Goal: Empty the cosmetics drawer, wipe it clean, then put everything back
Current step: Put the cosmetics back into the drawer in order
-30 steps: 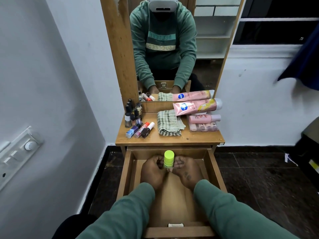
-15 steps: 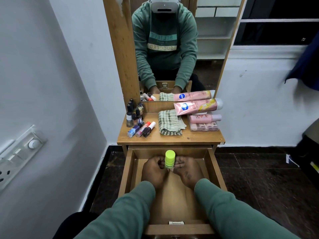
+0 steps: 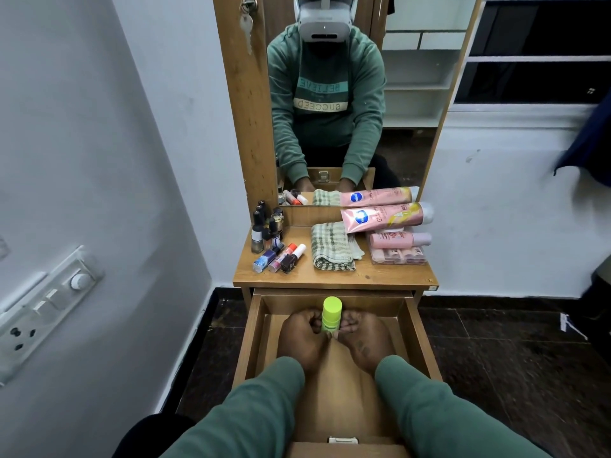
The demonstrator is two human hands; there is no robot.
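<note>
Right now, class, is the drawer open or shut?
Open: the drawer is pulled out, with left hand and right hand gripping a green bottle inside.

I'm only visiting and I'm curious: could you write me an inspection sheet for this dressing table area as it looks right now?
Surface: wooden dresser top carries the cosmetics; the drawer below it is pulled open.
Job's things: green bottle stands upright inside the drawer; nail polish bottles, folded checked cloth and pink tubes are on the top.
Clutter: nothing seen.
Hands: left hand and right hand grip the green bottle from either side.
Cables: nothing seen.
Surroundings: mirror behind the top, switch panel on the left wall, dark tiled floor.
</note>
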